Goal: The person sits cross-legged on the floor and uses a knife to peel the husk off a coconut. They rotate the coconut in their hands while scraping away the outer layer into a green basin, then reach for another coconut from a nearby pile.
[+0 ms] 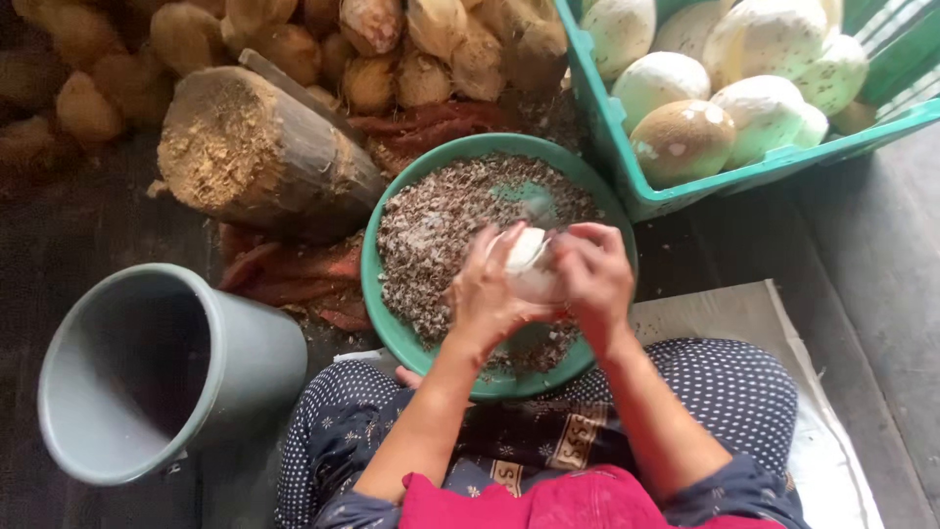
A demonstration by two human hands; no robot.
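Note:
My left hand (487, 294) cups a white peeled coconut (526, 263) over a round green basin (392, 323) full of brown shavings. My right hand (590, 274) is closed against the coconut's right side; a thin blurred blade seems to stick up from it, but I cannot make the tool out clearly. Both hands meet over the basin's middle, just in front of my knees in dark dotted cloth.
A grey bucket (157, 367) lies tilted at my left. A wooden chopping block (255, 152) stands behind the basin, with brown husked coconuts (372, 49) piled beyond. A green crate (676, 191) at the right holds several peeled coconuts (685, 137). I sit on a white sack (744, 313).

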